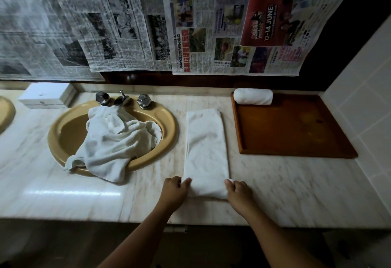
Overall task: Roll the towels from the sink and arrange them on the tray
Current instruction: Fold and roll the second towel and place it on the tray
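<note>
Head view: the left hand (175,187) and right hand (238,190), fingers curled, grip the rolled near end of a long folded white towel (206,149) lying on the pale marble counter (285,183) between the tan oval sink (169,123) and the brown wooden tray (296,128).

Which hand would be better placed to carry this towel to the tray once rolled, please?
Probably the right hand: it grips the folded towel on the side where the tray lies; the left hand is nearer the sink.
</note>
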